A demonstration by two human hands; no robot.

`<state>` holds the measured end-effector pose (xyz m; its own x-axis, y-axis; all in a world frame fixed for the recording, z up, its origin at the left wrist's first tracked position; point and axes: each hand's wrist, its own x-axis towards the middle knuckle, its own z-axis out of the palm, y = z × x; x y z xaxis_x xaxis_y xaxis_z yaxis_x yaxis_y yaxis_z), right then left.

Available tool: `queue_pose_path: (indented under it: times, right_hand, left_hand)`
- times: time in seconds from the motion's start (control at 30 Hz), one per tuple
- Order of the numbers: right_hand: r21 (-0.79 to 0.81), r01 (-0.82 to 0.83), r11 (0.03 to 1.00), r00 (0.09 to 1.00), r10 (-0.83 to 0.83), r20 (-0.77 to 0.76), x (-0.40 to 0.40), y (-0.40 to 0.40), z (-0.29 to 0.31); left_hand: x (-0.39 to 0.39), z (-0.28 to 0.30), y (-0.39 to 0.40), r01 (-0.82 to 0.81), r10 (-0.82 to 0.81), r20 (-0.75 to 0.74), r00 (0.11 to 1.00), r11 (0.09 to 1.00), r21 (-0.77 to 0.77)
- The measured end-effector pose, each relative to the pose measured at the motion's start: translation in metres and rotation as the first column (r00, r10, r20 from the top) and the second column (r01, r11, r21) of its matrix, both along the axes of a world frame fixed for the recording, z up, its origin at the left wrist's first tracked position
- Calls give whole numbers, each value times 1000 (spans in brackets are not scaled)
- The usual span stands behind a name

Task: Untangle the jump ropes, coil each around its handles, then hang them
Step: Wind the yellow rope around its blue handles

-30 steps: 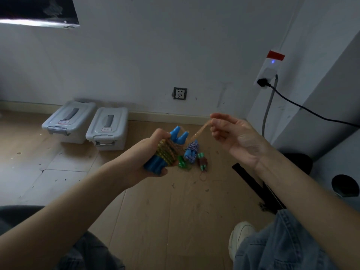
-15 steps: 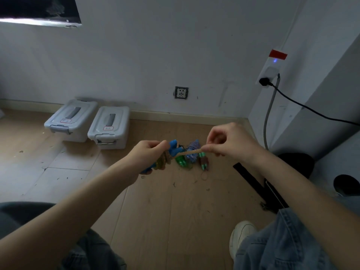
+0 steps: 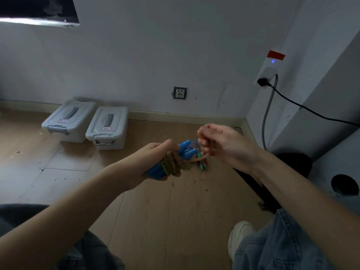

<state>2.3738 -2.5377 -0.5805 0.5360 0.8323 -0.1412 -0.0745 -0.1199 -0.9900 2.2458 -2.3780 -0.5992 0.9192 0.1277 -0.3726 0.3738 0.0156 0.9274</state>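
Change since half a second earlier: left hand [image 3: 155,160] rolled so the wound bundle faced up; right hand [image 3: 224,145] rose, and the free rope end [image 3: 196,158] sagged into a short curve instead of running taut.
Left grip: closed around the two blue handles [image 3: 185,152], held side by side, tips pointing up and right.
Right grip: fingertips [image 3: 202,142] pinched on the free rope end, just above and right of the handle tips.
Rope count in hand: one, yellowish braided rope [image 3: 171,162], wound in several turns around the handle pair.
Ropes on the floor: small heap [image 3: 202,164] directly behind the hands, against the floor [image 3: 155,211]; blue-and-white weave and green handles visible; exact number could not be told, mostly hidden by the hands.
Storage boxes [image 3: 107,127]: two, grey, lidded, side by side against the skirting, well to the left of the hands.
Wall sockets: two; one low socket [image 3: 180,92] on the back wall, one white outlet [image 3: 268,71] on the right wall with a black cable [image 3: 311,112] plugged in.
Shoe [image 3: 239,234]: one, white, at lower right beside a denim leg.
Open room: bare floor wide open left and in front; right side hemmed by the corner wall, the cable and dark objects at its foot.
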Motion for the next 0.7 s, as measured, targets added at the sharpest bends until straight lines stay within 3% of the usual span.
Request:
queue_pose_path:
  times: [0.1, 0.17, 0.47, 0.7]
  right_hand:
    - [-127, -79, 989, 978, 102, 185, -6, 1, -5]
    - [-144, -97, 985, 965, 128, 230, -6, 1, -6]
    - [-41, -163, 986, 975, 167, 146, 7, -6, -2]
    - [-113, -202, 973, 962, 219, 163, 7, -6, -3]
  left_hand:
    - [-1, 2, -2, 1, -4, 47, 999, 999, 54]
    - [-1, 3, -5, -10, 5, 60, 998, 996, 87]
    - [-2, 5, -2, 10, -16, 67, 998, 996, 90]
    - [-3, 1, 2, 122, -123, 1, 992, 984, 127]
